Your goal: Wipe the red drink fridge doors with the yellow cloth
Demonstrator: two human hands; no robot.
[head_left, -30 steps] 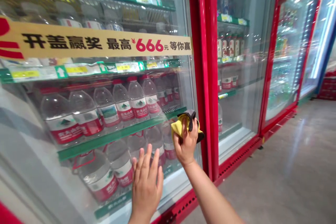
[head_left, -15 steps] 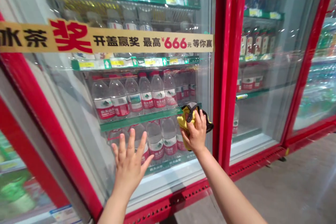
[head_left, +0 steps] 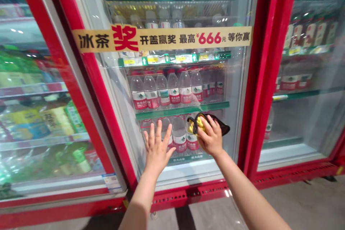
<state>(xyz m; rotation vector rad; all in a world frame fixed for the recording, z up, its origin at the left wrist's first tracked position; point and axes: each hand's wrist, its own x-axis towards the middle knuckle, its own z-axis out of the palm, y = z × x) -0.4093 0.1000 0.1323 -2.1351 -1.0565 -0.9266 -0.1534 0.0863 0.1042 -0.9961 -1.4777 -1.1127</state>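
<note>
Lying under the right grip (head_left: pixel 212 138), the cloth (head_left: pixel 200 121) juts out both sides.

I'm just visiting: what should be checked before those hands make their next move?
1. Cloth in hand: ok; the right hand holds the black-edged yellow cloth.
2. Left hand free: ok; its fingers are spread and it holds nothing.
3. Left palm pressed on the glass door: cannot tell.
4. Hands clear of the printed strip: ok; both are below it.
5. Capped bottles upright on the shelf above the hands: ok.
</note>
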